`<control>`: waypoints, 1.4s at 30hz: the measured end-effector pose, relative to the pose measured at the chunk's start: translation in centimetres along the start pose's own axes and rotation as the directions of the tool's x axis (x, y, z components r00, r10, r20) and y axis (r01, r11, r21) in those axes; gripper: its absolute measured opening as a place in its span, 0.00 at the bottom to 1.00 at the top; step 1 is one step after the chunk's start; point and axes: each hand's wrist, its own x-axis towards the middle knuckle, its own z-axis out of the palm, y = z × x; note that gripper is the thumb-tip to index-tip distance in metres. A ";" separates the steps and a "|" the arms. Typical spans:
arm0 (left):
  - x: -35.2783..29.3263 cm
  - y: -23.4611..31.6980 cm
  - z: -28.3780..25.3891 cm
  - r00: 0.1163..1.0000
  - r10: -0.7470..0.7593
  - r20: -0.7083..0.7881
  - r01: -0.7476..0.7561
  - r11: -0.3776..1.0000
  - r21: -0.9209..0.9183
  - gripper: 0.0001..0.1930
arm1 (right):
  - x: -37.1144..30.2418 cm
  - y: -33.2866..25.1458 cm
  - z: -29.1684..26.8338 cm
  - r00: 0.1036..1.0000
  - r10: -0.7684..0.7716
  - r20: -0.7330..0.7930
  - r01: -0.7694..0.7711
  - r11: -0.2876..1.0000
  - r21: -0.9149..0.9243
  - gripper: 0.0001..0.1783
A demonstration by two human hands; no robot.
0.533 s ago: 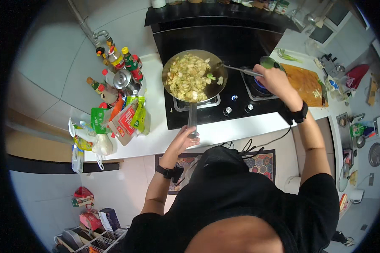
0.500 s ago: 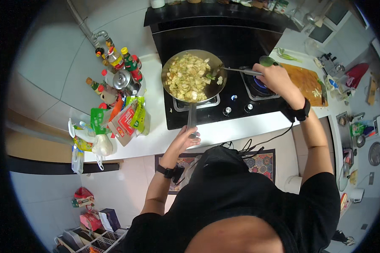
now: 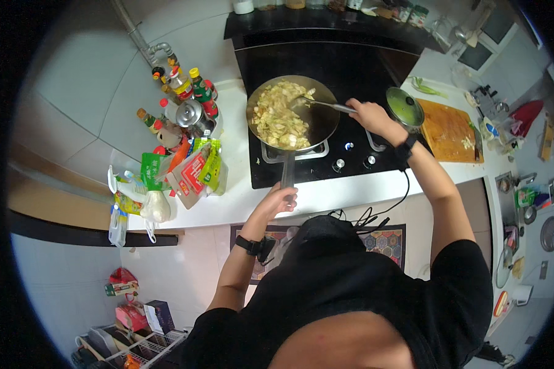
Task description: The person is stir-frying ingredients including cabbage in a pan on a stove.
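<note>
A wide frying pan (image 3: 324, 126) with chopped pale yellow-green vegetables (image 3: 281, 117) stands on the left burner of the black gas stove (image 3: 277, 175). My left hand (image 3: 278, 201) is closed around the end of the pan's handle (image 3: 288, 167). In my right hand (image 3: 374, 118) is the handle of a metal spatula (image 3: 330, 105). It reaches in from the right, its head down among the vegetables on the pan's upper right side. The spatula's blade is partly hidden by the food.
A pot with a glass lid (image 3: 405, 107) sits right of my right hand. Beyond it lie a wooden cutting board (image 3: 446, 126) and a knife (image 3: 477, 142). Sauce bottles (image 3: 204, 92), a metal canister (image 3: 192, 115) and seasoning bags (image 3: 194, 175) crowd the counter at left.
My right hand has moved left, bringing the spatula deeper into the vegetables and uncovering the lidded pot. My left hand keeps its hold on the handle. The whole view has shifted slightly.
</note>
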 end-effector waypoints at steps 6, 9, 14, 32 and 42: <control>0.2 0.4 0.4 0.998 0.006 -0.061 -0.004 1.000 0.017 0.17 | -1.5 3.4 -0.3 0.971 0.234 -0.050 -0.211 0.934 0.288 0.19; 0.9 0.7 0.3 0.998 0.007 -0.057 -0.003 0.998 0.063 0.18 | 1.1 2.9 4.2 0.872 0.438 0.220 -0.488 0.737 0.467 0.15; 1.2 0.5 0.0 1.000 0.011 -0.026 -0.008 0.992 0.125 0.17 | 0.4 -2.6 6.8 0.800 0.258 0.542 -0.596 0.233 0.769 0.14; 0.7 0.4 0.4 0.997 0.060 -0.052 -0.053 0.992 0.113 0.17 | -8.6 -7.1 -2.7 0.995 0.025 0.097 -0.020 0.999 -0.048 0.18; 1.4 0.1 -0.1 0.994 0.071 -0.082 -0.057 0.985 0.161 0.17 | -3.5 -1.5 -1.7 0.972 0.207 -0.110 -0.193 0.973 0.125 0.16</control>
